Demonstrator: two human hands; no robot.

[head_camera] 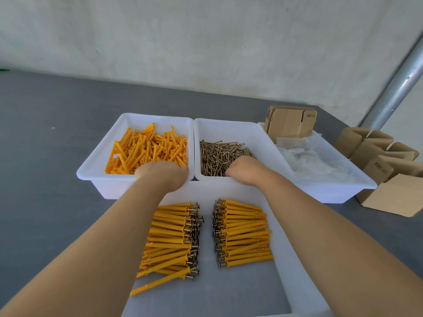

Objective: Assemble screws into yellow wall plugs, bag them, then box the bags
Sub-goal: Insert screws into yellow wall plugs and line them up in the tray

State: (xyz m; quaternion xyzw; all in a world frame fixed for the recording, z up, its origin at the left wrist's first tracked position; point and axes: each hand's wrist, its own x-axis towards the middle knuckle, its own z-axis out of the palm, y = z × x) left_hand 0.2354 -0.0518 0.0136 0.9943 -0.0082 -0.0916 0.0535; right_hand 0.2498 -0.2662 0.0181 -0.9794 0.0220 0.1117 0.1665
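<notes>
Loose yellow wall plugs (146, 149) fill the left white tray (91, 172). My left hand (160, 173) reaches down into its near edge, fingers hidden among the plugs. Brass screws (219, 152) lie heaped in the middle white tray (229, 124). My right hand (242, 168) dips into that heap, fingers out of sight behind the back of the hand. Under my forearms, a larger front tray (286, 282) holds two stacks of assembled plugs with screws, a left stack (169, 236) and a right stack (245, 234), screw heads facing the middle.
A third white tray (357, 177) at the right holds clear plastic bags (315, 165) and flat cardboard blanks (288, 122). Folded small boxes (377, 154) and an open box (393, 197) stand on the grey table beyond it. A metal pole (398, 85) rises at the far right.
</notes>
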